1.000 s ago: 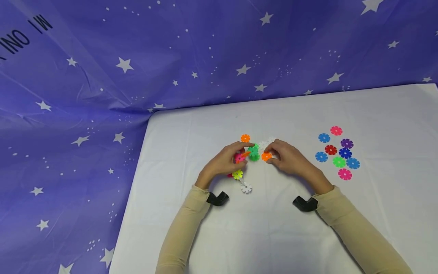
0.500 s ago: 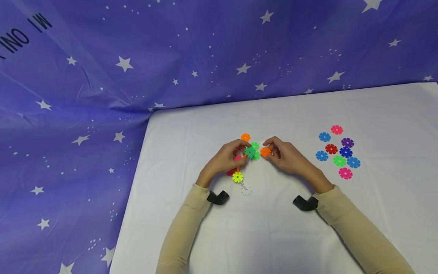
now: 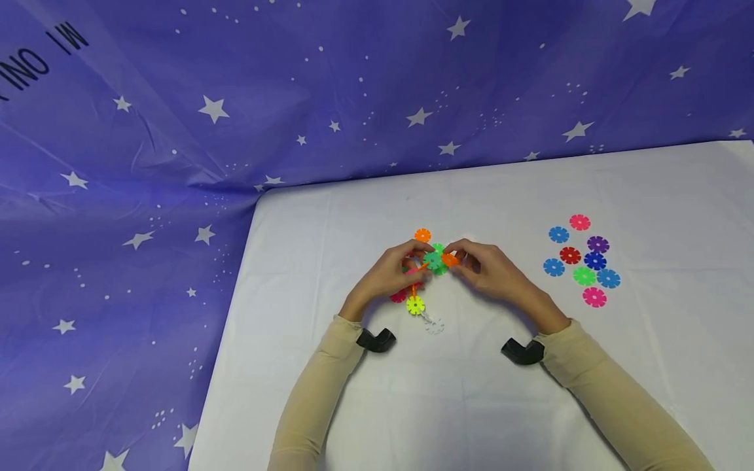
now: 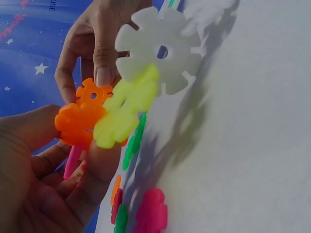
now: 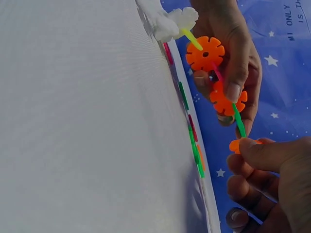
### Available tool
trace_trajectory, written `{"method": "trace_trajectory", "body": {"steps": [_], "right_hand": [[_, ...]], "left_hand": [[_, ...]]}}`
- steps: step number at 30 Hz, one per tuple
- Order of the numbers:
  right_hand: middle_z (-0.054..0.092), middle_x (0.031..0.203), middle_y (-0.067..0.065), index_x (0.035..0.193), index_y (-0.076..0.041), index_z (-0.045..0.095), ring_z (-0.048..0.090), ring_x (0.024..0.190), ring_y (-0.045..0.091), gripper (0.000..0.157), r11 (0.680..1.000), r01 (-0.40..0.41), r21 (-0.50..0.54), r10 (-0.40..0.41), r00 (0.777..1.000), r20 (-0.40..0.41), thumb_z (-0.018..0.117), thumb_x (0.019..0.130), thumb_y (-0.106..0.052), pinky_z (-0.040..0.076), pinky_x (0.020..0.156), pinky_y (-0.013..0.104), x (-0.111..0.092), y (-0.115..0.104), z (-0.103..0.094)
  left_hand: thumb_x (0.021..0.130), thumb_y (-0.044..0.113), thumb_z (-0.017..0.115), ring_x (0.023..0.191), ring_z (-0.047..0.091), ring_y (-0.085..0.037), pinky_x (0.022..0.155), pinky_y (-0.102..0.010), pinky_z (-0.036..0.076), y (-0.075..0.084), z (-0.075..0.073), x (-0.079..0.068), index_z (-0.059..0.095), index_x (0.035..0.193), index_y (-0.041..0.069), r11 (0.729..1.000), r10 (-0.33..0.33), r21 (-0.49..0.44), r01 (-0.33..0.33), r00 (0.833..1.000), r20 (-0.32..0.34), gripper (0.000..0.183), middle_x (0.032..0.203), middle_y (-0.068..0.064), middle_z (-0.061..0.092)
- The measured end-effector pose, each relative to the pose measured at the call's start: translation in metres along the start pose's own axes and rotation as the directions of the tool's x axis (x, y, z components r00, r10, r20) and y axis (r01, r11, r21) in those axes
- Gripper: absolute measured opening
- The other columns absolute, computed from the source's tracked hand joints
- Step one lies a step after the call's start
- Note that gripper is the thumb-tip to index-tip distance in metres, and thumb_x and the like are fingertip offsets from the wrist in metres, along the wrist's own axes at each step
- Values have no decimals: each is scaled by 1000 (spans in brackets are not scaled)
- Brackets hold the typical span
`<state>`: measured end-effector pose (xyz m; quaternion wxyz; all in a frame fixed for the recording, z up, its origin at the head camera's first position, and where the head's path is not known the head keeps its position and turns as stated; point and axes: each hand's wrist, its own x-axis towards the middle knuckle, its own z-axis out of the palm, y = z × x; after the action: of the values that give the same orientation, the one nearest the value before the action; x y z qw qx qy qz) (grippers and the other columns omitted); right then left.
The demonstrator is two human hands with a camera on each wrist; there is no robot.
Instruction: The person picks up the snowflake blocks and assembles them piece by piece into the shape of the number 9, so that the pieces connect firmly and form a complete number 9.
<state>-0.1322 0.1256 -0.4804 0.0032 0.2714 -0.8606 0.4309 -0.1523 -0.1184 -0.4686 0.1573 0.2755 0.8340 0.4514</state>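
Note:
My left hand (image 3: 389, 273) grips a chain of slotted plastic snowflake discs above the table. White disc (image 4: 133, 46), yellow disc (image 4: 116, 119), orange disc (image 5: 205, 56), a pink one seen edge-on, a second orange disc (image 5: 227, 101) and green disc (image 5: 239, 120) are joined edge to edge. Between right thumb and fingers, my right hand (image 3: 495, 269) pinches a separate orange disc (image 3: 449, 260) against the green disc's edge. Whether its slot has caught the green disc cannot be told. The left fingers partly cover the pink and orange pieces.
Several loose discs lie flat at the right, among them a purple disc (image 3: 597, 244) and a red disc (image 3: 570, 255). Near the left hand lie an orange disc (image 3: 422, 235) and a crimson disc (image 3: 398, 296). A white cloth (image 3: 459, 405) covers the table.
My right hand has moved left, bringing its orange disc from apart to meeting the green disc. The chain's yellow and white end has swung slightly to the right.

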Motion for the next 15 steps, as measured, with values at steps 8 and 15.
{"method": "trace_trajectory", "body": {"steps": [8,15], "right_hand": [[64,88,1,118,-12,64,50,67,12,35,1000,19,2,-19,1000,-12,74,85,-2,47,61,27,-1,-1,0],[65,88,0,117,-12,66,49,66,10,36,998,61,11,-60,998,-30,74,84,-1,46,59,25,-1,0,2]], "left_hand": [[91,18,71,87,63,-15,81,-23,49,2,-4,-1,58,129,9,998,-45,-52,45,999,6,41,115,-8,62],[92,16,70,73,56,-13,72,-22,46,2,-6,-2,58,129,7,991,-66,-113,68,998,22,40,114,-10,61]]}}
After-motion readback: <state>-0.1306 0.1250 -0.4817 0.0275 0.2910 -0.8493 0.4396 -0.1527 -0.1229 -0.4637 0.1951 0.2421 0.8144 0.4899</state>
